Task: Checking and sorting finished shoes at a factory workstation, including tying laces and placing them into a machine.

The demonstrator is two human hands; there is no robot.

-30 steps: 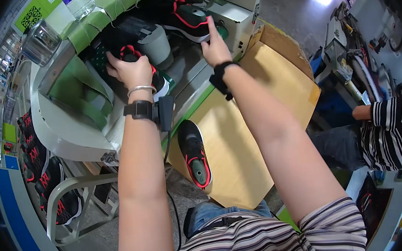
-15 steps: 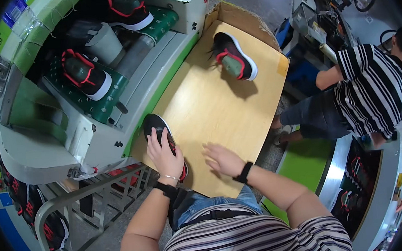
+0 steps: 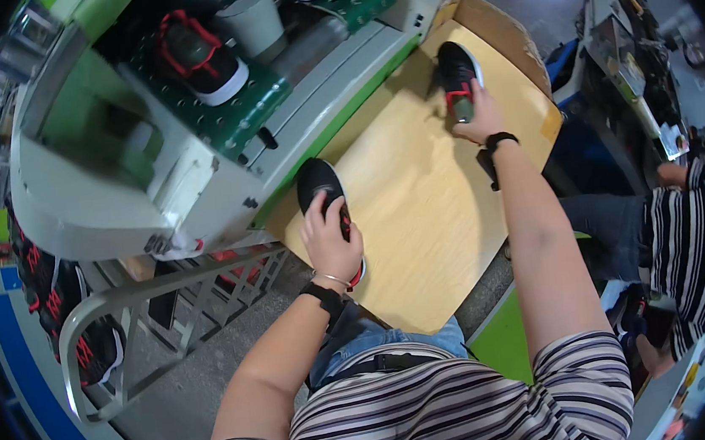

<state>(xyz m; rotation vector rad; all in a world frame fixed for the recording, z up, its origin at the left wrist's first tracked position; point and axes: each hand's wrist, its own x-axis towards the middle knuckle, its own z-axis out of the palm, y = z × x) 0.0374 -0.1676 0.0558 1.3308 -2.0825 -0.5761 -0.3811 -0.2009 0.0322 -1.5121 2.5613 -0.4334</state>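
hands (image 3: 334, 245) on black shoes (image 3: 456, 70); any writing illegible

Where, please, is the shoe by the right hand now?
In the head view, the shoe is at the upper right of the board, near the cardboard edge.

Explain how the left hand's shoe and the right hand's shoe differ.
The left shoe is lower in view; the right shoe is higher. The left hand lies on the left shoe's middle; the right hand holds the right shoe's heel end. Both are black with red trim.

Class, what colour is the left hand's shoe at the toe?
The toe is black; see head view.
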